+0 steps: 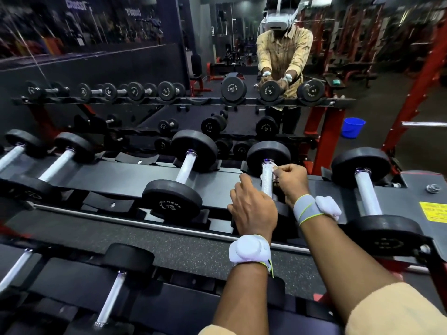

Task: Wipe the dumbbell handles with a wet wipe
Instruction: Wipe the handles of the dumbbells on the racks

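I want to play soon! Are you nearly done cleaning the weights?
Not yet. The right grip pinches the wet wipe on one dumbbell handle; the left grip rests beside it. Which handles are already wiped doesn't show. The neighbouring handle and others may remain.

"crossf" is read on the dark wall banner (pixel 76 4). "fitness" is embossed on the end plate of a dumbbell (pixel 172 204) on the rack (pixel 101 170), with a number beneath, seemingly 7.5. red print on a yellow sticker (pixel 433 211) at the rack's right end cannot be made out. lettering on the mirrored plates (pixel 233 89) is blurred.
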The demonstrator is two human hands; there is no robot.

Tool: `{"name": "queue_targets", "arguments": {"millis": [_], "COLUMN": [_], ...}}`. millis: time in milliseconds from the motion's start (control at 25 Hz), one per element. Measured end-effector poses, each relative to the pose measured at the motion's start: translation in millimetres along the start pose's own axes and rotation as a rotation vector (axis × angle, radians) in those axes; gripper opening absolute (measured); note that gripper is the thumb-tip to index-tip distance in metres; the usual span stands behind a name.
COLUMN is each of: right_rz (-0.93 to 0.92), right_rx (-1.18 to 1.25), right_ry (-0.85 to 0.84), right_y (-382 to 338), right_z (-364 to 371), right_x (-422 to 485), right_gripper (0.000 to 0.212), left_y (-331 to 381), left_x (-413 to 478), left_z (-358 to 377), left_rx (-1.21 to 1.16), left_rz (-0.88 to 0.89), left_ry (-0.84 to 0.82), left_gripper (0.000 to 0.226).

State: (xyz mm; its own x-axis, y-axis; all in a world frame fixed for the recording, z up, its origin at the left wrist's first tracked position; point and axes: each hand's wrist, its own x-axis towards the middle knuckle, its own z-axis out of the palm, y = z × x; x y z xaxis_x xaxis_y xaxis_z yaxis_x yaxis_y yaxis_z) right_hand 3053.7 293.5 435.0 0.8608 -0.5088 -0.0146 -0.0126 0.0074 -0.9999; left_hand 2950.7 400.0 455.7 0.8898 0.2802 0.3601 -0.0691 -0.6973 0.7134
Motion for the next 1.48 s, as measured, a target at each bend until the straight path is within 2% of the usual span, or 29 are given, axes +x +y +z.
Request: {"name": "queue_targets", "arguments": {"millis": [120,240,400,640,760,880,1040,1120,1240,1280,1360,1400,1480], "right_rz": [-0.24,-0.328,-0.615,-1.047,-1.026,-1.002,-0.833,-0.809,-0.772,-0.771,-0.857,-0.928,-0.935], "right_rx": [-0.472,-0.818,-1.244,-1.468,-1.562,-1.623,-1.445,-1.478,-1.647,-1.685,-1.74,-1.775,-1.773], "right_ry": [0.122,0.103,-0.147,-0.484,-0.521,-0.426,-0.329,-0.437,-0.751,-0.788,-0.705,-0.675,-0.817], "right_y": [-24,-51,-58,-61,-68,-67,-65,-68,-79,-81,-85,-87,-85], "right_z": [1,13,8,8,18,20,16,16,19,20,20,19,16], "right_x": [-8,-21,-42,-27,-33,-38,-28,-26,-27,-26,-26,-27,-27], "right_gripper": [0.007,0.015,0.013,0.022,0.025,0.025,0.01,0.024,0.027,0.023,0.011,0.012,0.017], "left_y": [1,0,0,4,4,5,3,3,3,3,2,2,2], "left_x": [1,3,3,1,2,1,2,2,2,2,2,1,2], "left_z": [1,2,1,-2,-2,-3,-2,-2,-3,-2,-1,-1,-1], "left_rx": [-0.001,0.04,0.004,-0.019,-0.032,-0.02,-0.039,-0.04,-0.055,-0.053,-0.034,-0.029,-0.023], "left_rz": [-0.014,-0.037,-0.042,-0.041,-0.06,-0.066,-0.042,-0.049,-0.06,-0.06,-0.059,-0.06,-0.054], "left_ry": [-0.016,-0.032,-0.049,-0.026,-0.042,-0.046,-0.042,-0.046,-0.053,-0.05,-0.048,-0.05,-0.041], "left_gripper": [0.032,0.036,0.036,0.03,0.027,0.027,0.031,0.033,0.029,0.029,0.032,0.034,0.035]}}
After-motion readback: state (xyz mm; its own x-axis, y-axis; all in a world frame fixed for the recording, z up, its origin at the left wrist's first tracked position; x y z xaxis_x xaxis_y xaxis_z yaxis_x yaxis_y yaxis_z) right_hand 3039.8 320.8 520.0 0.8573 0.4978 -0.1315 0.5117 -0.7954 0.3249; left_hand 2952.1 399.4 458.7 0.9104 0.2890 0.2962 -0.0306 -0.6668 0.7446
